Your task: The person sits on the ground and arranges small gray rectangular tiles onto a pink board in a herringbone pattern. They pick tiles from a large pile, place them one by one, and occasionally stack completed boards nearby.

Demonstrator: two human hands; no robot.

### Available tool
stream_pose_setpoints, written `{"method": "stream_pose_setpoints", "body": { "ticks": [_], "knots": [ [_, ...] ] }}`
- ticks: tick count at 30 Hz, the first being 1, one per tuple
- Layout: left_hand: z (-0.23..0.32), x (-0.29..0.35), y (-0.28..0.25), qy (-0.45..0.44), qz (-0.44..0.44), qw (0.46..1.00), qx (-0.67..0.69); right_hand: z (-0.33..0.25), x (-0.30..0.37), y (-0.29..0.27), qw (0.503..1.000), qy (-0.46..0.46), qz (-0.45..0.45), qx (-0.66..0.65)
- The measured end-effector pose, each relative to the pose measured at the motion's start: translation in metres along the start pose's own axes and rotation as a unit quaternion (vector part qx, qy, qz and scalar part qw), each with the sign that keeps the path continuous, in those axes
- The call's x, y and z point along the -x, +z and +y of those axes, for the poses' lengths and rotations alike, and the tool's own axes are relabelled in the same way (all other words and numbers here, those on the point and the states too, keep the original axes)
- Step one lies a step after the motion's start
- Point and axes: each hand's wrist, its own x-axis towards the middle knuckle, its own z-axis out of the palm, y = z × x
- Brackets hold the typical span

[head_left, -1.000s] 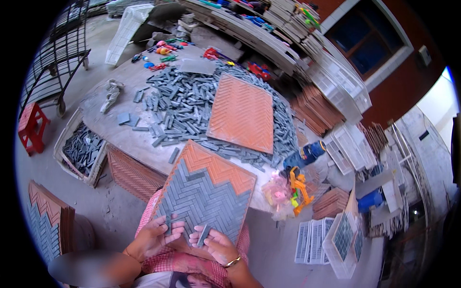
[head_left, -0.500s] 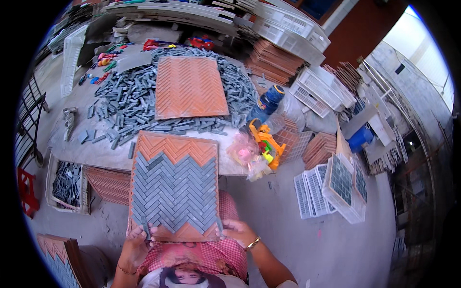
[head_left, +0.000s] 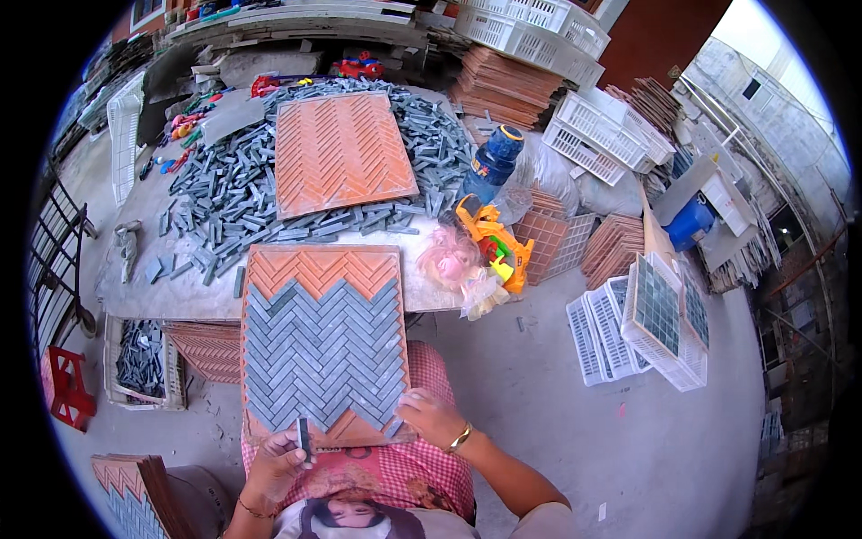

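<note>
A square terracotta-coloured mould board (head_left: 259, 260) with a herringbone pattern of slots rests on my lap, leaning on the table edge. Grey stone strips (head_left: 323, 350) fill its middle; orange slots show along top and bottom. My left hand (head_left: 277, 467) pinches a single grey strip (head_left: 303, 435) upright just in front of the board's lower edge. At the lower right corner, my right hand (head_left: 433, 419) has its fingers closed at the end of another strip (head_left: 392, 428), which lies slanted on the board.
Loose grey strips (head_left: 215, 202) heap on the table (head_left: 126, 283), an unfilled orange mould board (head_left: 346, 153) on top. A blue bottle (head_left: 492, 163) and yellow toy truck (head_left: 507, 247) stand at its right. White crates (head_left: 597, 332) sit on the floor; a strip-filled crate (head_left: 112, 364) stands left.
My left hand has moved right from the board's lower left corner and lifted a strip upright. My right hand has shifted slightly up and inward, bringing its strip onto the board's lower right corner.
</note>
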Motion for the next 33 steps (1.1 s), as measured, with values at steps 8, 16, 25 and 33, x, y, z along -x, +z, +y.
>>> {"method": "stream_pose_setpoints", "body": {
  "ticks": [8,16,25,33],
  "knots": [
    [-0.001,-0.001,0.012,-0.025,0.021,0.998,-0.05,-0.01,0.001,-0.005,0.995,0.099,-0.005,-0.002],
    [-0.016,-0.012,0.013,0.048,0.016,0.975,-0.216,-0.027,0.001,-0.002,0.976,0.215,-0.045,-0.003],
    [-0.016,-0.018,0.023,0.314,-0.005,0.737,-0.599,-0.069,-0.034,0.005,0.966,0.104,0.072,-0.225],
    [0.0,-0.012,0.017,0.306,0.006,0.747,-0.589,-0.044,-0.031,0.027,0.988,0.05,-0.026,-0.145]
  ]
}}
